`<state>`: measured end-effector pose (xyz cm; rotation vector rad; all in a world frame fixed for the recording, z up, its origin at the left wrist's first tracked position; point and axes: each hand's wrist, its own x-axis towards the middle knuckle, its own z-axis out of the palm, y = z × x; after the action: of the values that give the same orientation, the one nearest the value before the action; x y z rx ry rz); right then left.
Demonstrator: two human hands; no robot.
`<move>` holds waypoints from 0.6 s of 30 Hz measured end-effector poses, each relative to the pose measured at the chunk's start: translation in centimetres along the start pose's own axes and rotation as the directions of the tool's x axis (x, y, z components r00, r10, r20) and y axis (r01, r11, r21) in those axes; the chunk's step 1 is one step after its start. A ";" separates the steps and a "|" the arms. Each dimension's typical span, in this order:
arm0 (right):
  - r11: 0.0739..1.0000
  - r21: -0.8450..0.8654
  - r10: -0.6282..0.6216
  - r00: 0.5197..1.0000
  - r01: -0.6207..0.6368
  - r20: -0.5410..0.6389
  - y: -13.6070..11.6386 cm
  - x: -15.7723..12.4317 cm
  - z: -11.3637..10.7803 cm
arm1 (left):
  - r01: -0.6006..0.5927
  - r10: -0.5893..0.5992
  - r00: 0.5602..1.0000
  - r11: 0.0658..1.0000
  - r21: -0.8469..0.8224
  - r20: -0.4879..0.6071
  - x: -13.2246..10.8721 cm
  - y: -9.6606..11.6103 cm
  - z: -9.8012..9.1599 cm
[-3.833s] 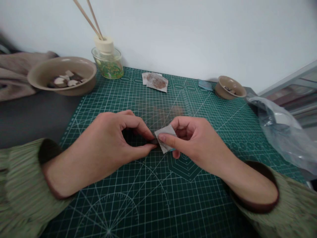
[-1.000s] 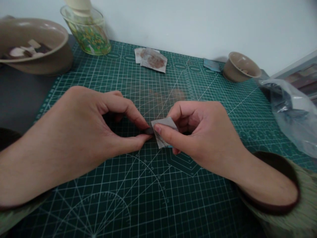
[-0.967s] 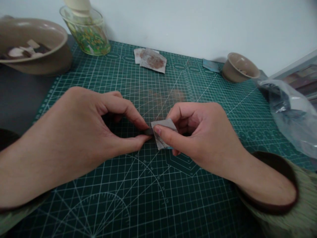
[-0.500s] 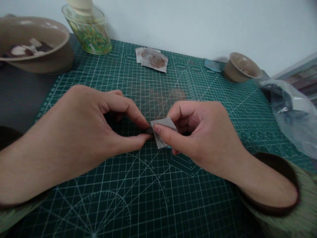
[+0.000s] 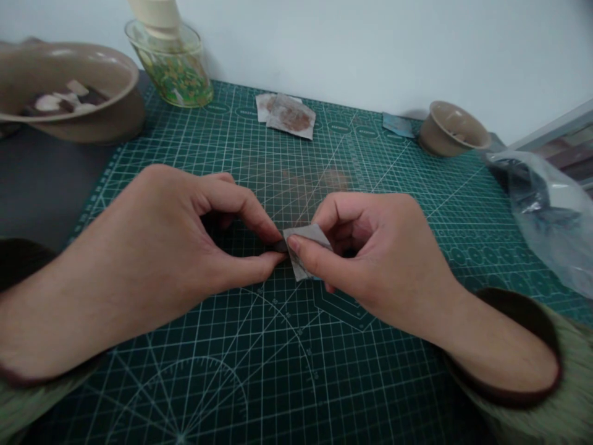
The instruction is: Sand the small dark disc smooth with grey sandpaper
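Note:
Over the middle of the green cutting mat (image 5: 241, 383), my left hand (image 5: 199, 228) pinches a small dark piece (image 5: 280, 246) between thumb and forefinger. Most of that piece is hidden by fingertips and paper, so its shape cannot be made out. My right hand (image 5: 370, 241) grips a small folded sheet of grey sandpaper (image 5: 301, 266), thumb on top and fingers beneath. The paper's left edge meets the dark piece, wrapping or covering its right end. Brownish dust (image 5: 319, 179) smudges the mat just beyond both hands.
Two worn, brown-stained sandpaper pieces (image 5: 291, 117) lie at the back, with a blue-grey sheet (image 5: 397, 125) farther right. A large bowl of small pieces (image 5: 115, 93) and a patterned glass container (image 5: 180, 80) stand back left. At right are a small bowl (image 5: 451, 130) and a clear plastic bag (image 5: 551, 216).
The view has shifted slightly, so the background sits a little lower and the left-side things farther right. Both hands keep their grips, with the sandpaper still against the dark piece.

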<state>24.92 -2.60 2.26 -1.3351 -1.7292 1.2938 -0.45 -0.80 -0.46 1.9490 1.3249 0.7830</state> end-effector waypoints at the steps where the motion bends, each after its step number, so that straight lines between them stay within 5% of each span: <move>1: 1.000 0.005 0.002 1.000 -0.002 0.004 0.0 0.0 0.0 | -0.003 0.003 1.000 1.000 0.004 0.005 0.0 0.0 0.0; 18: 1.000 0.023 0.008 1.000 -0.008 0.019 0.3 0.0 -0.4 | -0.001 0.000 0.999 0.999 0.032 0.043 0.2 -0.4 0.0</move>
<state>25.36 -2.50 2.13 -1.3219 -1.7179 1.3307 -0.63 -0.51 -0.75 1.9805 1.3190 0.7196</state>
